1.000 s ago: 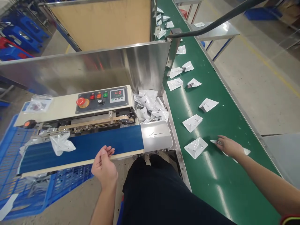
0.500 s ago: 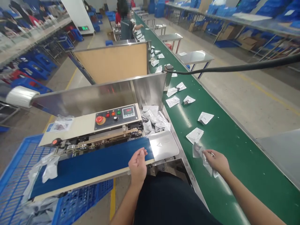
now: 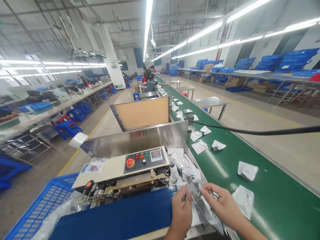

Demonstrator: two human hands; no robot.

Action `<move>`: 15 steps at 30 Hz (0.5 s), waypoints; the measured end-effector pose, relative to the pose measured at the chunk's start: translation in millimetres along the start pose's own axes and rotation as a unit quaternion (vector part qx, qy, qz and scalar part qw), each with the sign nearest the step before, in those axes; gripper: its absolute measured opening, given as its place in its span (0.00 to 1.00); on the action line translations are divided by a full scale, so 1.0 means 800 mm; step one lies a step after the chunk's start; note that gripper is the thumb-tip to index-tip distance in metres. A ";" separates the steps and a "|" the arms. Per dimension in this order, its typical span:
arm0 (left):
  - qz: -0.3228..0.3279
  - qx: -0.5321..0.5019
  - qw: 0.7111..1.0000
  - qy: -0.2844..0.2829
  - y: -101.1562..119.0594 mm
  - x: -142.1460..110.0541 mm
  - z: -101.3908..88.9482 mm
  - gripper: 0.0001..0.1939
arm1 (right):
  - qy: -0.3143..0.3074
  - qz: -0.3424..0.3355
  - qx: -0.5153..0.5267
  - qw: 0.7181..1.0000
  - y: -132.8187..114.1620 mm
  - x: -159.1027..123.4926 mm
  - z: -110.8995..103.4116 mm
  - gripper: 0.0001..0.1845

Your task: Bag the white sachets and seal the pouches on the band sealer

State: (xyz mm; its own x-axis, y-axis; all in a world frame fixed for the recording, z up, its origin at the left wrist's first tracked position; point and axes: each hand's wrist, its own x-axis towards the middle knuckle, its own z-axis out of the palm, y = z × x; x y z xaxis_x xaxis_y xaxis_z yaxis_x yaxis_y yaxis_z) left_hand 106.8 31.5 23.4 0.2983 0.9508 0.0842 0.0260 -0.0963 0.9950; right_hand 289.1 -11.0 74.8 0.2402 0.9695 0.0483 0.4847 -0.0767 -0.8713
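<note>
Foil pouch [image 3: 196,193] pinched by fingers of left hand [image 3: 181,215] and right hand [image 3: 221,204]; end hanging below

I'm standing with the steel band sealer [image 3: 120,170] on my left and the green belt conveyor [image 3: 272,196] on my right, foil pouches [image 3: 199,147] lying along it.

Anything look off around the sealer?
One thing: silver pouches sit in a loose heap beside the band sealer, whereas those on the green conveyor belt lie separately, spaced apart.

left hand [image 3: 181,215], right hand [image 3: 221,203] hold a foil pouch [image 3: 197,195] by a green conveyor [image 3: 225,166]
</note>
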 end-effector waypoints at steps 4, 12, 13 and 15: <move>0.009 0.022 0.999 0.044 -0.011 -0.014 -0.017 0.35 | -0.086 -0.006 0.047 0.995 0.009 0.004 0.026 0.26; -0.025 0.034 0.982 0.186 -0.031 -0.015 -0.038 0.24 | -0.084 0.072 0.094 0.989 0.024 0.014 0.048 0.31; -0.054 0.025 0.980 0.190 -0.033 -0.009 -0.037 0.24 | -0.087 0.111 0.114 0.983 0.028 0.017 0.048 0.30; -0.134 -0.021 0.973 0.185 -0.042 0.007 -0.030 0.28 | -0.102 0.203 0.164 0.960 0.039 0.025 0.049 0.26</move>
State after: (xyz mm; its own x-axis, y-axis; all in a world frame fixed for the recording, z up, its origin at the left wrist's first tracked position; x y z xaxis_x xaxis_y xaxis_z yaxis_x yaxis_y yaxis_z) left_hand 84.3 46.9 -7.9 -0.0773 0.9820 -0.1721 0.0152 0.1737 0.9847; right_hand 276.4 14.8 29.4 0.1680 0.9030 -0.3955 0.0861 -0.4131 -0.9066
